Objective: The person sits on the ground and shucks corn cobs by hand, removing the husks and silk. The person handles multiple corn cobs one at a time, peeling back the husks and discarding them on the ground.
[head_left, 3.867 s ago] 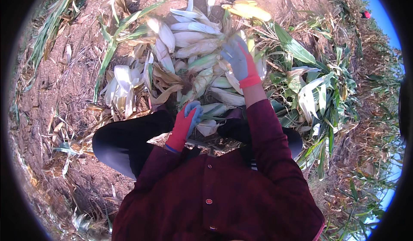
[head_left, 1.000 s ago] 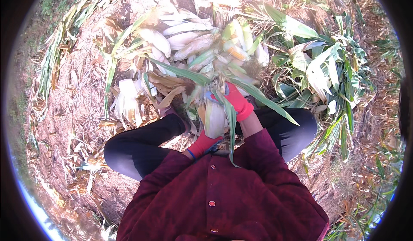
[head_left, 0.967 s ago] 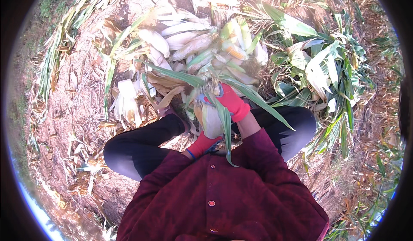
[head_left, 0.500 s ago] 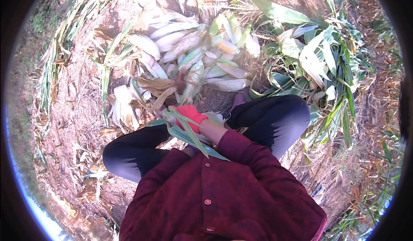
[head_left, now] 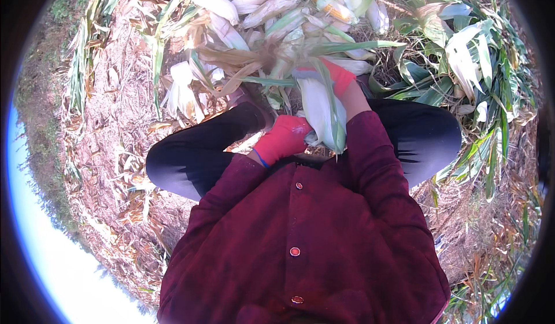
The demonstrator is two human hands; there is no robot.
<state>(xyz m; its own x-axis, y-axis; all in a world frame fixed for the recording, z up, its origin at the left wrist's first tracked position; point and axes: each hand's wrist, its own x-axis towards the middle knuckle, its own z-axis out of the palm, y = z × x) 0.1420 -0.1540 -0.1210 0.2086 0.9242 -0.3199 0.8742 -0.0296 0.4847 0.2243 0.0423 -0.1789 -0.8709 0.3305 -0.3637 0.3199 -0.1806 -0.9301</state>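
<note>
Between my knees is an ear of corn in a pale green-white husk, tilted, with long green leaves sticking out at its far end. My left hand, in a red glove, is closed against the near left side of the ear; its fingertips are partly hidden. My right hand, also red-gloved, grips the far end of the ear where the husk leaves come out. Just beyond my hands lies a pile of corn ears, mostly still in their husks. One partly bared ear shows yellow kernels.
A heap of green leaves and stalks lies to the right, beyond my right knee. Cut stalks stretch along the left. An open pale husk rests left of the pile. Dry leaves litter the brown soil.
My right hand has moved right and away from my body, with the ear now between both hands. My left hand, mostly hidden before, now shows. The view has shifted nearer my body.
</note>
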